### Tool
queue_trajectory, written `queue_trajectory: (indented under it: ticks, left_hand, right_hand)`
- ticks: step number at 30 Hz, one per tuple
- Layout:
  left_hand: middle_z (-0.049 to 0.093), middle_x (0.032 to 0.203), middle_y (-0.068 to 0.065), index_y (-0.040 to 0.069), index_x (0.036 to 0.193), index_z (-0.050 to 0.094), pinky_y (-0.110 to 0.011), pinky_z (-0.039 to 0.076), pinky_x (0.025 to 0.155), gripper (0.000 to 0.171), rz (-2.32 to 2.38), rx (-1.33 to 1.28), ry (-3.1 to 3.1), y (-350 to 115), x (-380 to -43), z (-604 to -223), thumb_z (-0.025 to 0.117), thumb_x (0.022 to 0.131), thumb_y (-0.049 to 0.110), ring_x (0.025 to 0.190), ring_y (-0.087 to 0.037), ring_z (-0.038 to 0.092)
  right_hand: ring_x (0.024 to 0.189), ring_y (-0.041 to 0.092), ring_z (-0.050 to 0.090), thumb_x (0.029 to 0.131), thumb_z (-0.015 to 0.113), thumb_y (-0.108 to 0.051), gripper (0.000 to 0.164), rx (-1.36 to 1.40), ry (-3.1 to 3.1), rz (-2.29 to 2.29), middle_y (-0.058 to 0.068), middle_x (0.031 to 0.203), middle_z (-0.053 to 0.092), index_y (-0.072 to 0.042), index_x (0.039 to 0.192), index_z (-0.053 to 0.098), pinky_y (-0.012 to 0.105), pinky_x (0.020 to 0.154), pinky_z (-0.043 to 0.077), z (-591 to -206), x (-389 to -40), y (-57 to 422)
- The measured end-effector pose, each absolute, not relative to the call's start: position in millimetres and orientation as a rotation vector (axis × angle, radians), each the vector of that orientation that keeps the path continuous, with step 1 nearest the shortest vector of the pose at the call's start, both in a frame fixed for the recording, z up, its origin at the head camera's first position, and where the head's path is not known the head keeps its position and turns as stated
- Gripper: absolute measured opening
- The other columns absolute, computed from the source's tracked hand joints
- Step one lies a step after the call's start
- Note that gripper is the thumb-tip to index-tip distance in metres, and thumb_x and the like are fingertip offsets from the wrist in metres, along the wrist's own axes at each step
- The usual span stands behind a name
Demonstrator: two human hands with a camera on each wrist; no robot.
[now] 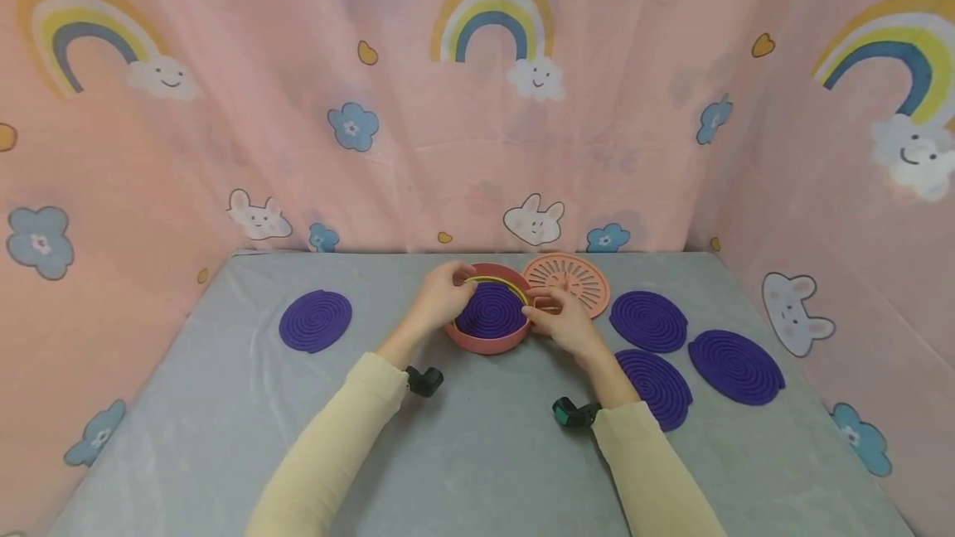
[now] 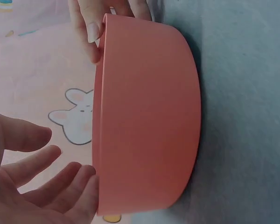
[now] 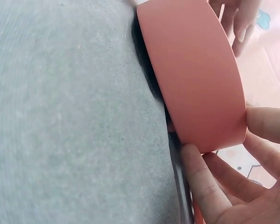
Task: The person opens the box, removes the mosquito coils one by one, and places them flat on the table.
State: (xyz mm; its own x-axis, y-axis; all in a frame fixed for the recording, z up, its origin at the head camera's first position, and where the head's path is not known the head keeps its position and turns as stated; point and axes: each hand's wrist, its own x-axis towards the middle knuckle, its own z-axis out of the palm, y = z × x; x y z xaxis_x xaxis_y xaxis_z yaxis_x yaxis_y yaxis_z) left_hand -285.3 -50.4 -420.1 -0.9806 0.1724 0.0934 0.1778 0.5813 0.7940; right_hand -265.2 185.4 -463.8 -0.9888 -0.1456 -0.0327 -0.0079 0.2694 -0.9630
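A round, coral-red, straight-sided box stands on the table, a flat purple spiral-coiled mat inside it. A thin yellow edge shows around that mat. My left hand is at the box's left rim; in the left wrist view its fingers are loosely bent and spread, the lowest touching the wall, nothing between thumb and fingertips. On the right, my right hand holds the box's side. In the right wrist view its thumb meets the rim and a finger touches the lower edge.
A peach slotted disc lies behind my right hand. Several purple spiral mats lie around: one at left, others at right, one partly under my right forearm. A printed pink curtain borders the grey table.
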Motion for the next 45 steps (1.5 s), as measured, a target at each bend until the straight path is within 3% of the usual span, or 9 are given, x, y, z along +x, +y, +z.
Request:
queue_trajectory:
  ticks: [23, 36, 45]
  left_hand:
    - [0.057, 0.142, -0.020, 0.004, 0.143, 0.053, -0.054, 0.045, 0.107, 0.048, -1.246, -0.219, -3.080, -28, -290, -414, 0.062, 0.101, 0.023, 0.131, -0.037, 0.053]
    - [0.059, 0.137, -0.020, 0.005, 0.134, 0.061, -0.051, 0.049, 0.103, 0.037, -1.411, -0.236, -2.877, -31, -295, -414, 0.066, 0.098, 0.011, 0.127, -0.037, 0.055]
    - [0.055, 0.143, -0.019, 0.008, 0.129, 0.067, -0.056, 0.043, 0.108, 0.031, -1.624, -0.187, -2.856, -36, -292, -423, 0.065, 0.098, 0.009, 0.134, -0.038, 0.049]
  right_hand:
    - [0.125, 0.039, 0.055, 0.098, 0.070, -0.015, 0.042, -0.146, 2.420, -1.822, 0.024, 0.139, 0.049, -0.004, 0.137, 0.060, 0.039, 0.090, 0.059, -463, -268, 183]
    - [0.124, 0.039, 0.056, 0.099, 0.069, -0.017, 0.042, -0.130, 2.442, -1.800, 0.025, 0.138, 0.049, -0.005, 0.138, 0.060, 0.040, 0.091, 0.058, -459, -268, 185]
    - [0.126, 0.039, 0.055, 0.099, 0.070, -0.017, 0.041, -0.128, 2.447, -1.794, 0.024, 0.139, 0.050, -0.006, 0.137, 0.061, 0.038, 0.090, 0.058, -464, -265, 185]
